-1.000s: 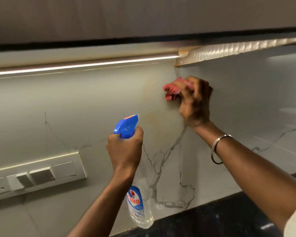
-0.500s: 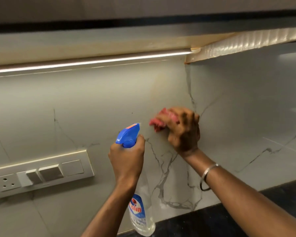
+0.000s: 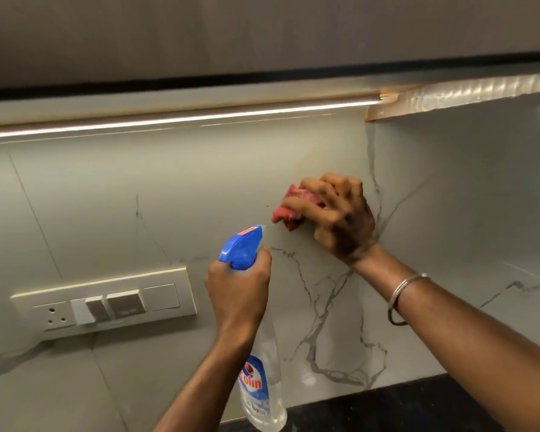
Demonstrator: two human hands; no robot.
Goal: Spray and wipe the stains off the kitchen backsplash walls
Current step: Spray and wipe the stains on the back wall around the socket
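The right hand (image 3: 340, 216) is curled over a crumpled red-pink cloth (image 3: 289, 210) and presses it flat against the pale grey, marble-look backsplash wall (image 3: 138, 198). The fingers are spread and bent across the top of the wad, and the cloth bulges out past the fingertips to the left. This hand works just left of the corner where the two backsplash walls meet, beside a dark vein that runs down from the corner. A thin silver bangle (image 3: 402, 297) hangs loosely on the right wrist.

Above the cloth, a faint yellowish-brown stain (image 3: 312, 160) streaks the wall below the lit strip light (image 3: 169, 120). A tiny dark speck (image 3: 267, 207) sits on the wall just left of the cloth.

The left hand (image 3: 237, 291) is closed around the neck of a clear plastic spray bottle (image 3: 265, 353) with a blue trigger head (image 3: 242, 247). The bottle is upright and tilted slightly, held off the wall, and its nozzle points up and right towards the cloth — near it, not touching. Whether a finger is on the trigger cannot be told, since the back of the hand hides it. A blue and white label shows on the lower part of the bottle.

To the left, a cream rectangular switch plate (image 3: 106, 302) with a socket and rocker switches is set into the wall. A grey-brown upper cabinet (image 3: 262, 32) spans the top, and a dark, glossy surface (image 3: 418, 406) lies at the lower right, under the right forearm.
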